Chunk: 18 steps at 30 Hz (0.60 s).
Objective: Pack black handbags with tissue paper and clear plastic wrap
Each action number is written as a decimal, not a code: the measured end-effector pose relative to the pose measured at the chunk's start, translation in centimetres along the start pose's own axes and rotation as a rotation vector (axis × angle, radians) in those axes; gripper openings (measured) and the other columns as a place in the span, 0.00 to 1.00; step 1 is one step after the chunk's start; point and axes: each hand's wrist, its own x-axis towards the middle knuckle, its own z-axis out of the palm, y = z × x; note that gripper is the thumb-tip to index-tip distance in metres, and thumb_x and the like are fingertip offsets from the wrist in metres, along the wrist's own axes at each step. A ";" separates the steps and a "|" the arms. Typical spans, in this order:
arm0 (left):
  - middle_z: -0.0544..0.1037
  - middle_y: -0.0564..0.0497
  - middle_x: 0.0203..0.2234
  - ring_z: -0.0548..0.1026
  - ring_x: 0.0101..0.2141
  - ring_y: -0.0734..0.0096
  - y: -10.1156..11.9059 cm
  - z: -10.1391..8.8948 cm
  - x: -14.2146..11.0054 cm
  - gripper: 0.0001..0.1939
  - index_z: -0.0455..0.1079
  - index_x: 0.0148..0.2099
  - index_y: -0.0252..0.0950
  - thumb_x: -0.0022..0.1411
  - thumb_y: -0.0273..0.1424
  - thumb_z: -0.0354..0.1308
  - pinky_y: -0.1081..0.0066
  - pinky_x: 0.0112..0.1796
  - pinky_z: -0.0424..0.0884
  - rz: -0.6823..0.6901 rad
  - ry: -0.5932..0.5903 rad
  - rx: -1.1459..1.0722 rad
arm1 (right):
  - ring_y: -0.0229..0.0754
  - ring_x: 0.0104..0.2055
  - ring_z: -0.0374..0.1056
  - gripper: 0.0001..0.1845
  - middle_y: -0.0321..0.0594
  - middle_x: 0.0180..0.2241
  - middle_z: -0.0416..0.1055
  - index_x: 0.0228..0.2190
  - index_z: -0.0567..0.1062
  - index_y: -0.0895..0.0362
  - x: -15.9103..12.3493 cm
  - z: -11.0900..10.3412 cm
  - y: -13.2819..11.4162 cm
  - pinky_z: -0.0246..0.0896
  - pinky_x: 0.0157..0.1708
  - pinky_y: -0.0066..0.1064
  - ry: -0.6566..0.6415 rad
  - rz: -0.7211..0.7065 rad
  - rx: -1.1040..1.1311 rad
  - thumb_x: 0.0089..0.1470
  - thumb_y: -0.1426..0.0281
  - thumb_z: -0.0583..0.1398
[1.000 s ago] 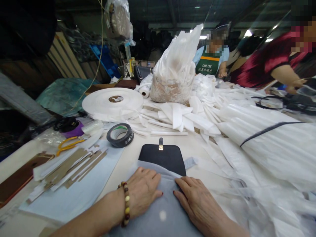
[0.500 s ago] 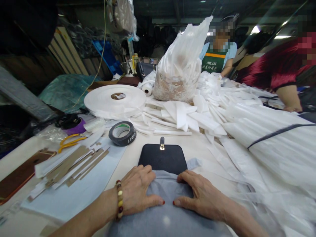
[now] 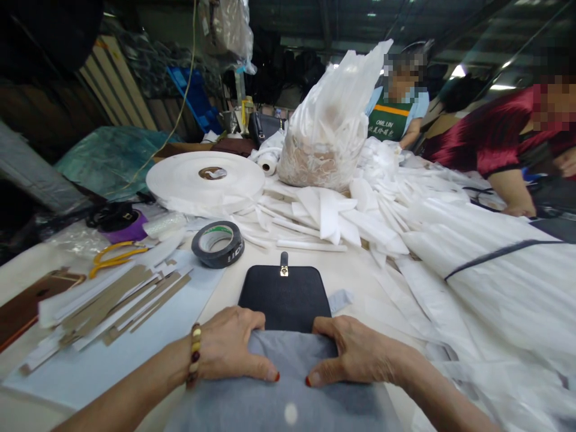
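Grey thin sheet (image 3: 292,354) partly covering black rounded gold-clasped bag (image 3: 285,294), lower centre; left hand (image 3: 227,348), right hand (image 3: 360,350) clamping sheet.

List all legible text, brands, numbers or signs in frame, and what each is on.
"OMLUN": green apron across the table.
Chinese characters below it: too blurred to read reliably.
Dark tape roll: pale letters on the side, only partly showing; word unreadable. Print on its green inside too small.
Black panel: no legible text.
No readable numbers.
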 end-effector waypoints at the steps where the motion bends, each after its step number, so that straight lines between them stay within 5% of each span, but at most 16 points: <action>1: 0.74 0.52 0.25 0.73 0.32 0.60 -0.3 0.1 -0.1 0.25 0.68 0.32 0.37 0.42 0.54 0.59 0.73 0.25 0.60 0.007 -0.011 -0.019 | 0.37 0.27 0.60 0.25 0.30 0.23 0.62 0.27 0.67 0.55 0.2 0.0 0.1 0.47 0.23 0.26 -0.014 0.003 0.019 0.35 0.48 0.64; 6: 0.74 0.47 0.31 0.73 0.34 0.56 -1.0 0.1 -0.6 0.27 0.66 0.38 0.35 0.47 0.54 0.56 0.65 0.33 0.65 0.052 -0.022 0.077 | 0.36 0.29 0.62 0.22 0.30 0.23 0.63 0.26 0.69 0.56 1.5 0.3 1.0 0.48 0.24 0.24 -0.064 -0.057 0.118 0.41 0.50 0.63; 10: 0.70 0.41 0.41 0.68 0.43 0.51 0.5 -0.9 -0.7 0.34 0.64 0.47 0.33 0.45 0.52 0.61 0.55 0.44 0.62 0.189 0.068 0.271 | 0.33 0.24 0.57 0.20 0.29 0.20 0.59 0.22 0.66 0.57 2.0 0.6 0.9 0.43 0.21 0.25 -0.051 -0.087 0.072 0.44 0.53 0.62; 13: 0.70 0.44 0.41 0.69 0.42 0.54 2.1 -0.6 0.0 0.30 0.64 0.47 0.35 0.48 0.49 0.60 0.57 0.43 0.65 0.296 0.006 0.230 | 0.32 0.23 0.55 0.19 0.29 0.20 0.58 0.23 0.67 0.58 1.9 0.8 0.5 0.44 0.21 0.25 -0.050 -0.093 0.044 0.45 0.55 0.62; 18: 0.71 0.44 0.36 0.70 0.37 0.51 2.5 1.7 0.6 0.32 0.65 0.40 0.34 0.43 0.56 0.58 0.52 0.38 0.67 0.233 0.028 0.208 | 0.33 0.23 0.58 0.20 0.30 0.20 0.62 0.26 0.71 0.58 1.6 -0.2 0.4 0.46 0.19 0.23 -0.034 -0.060 0.003 0.44 0.53 0.62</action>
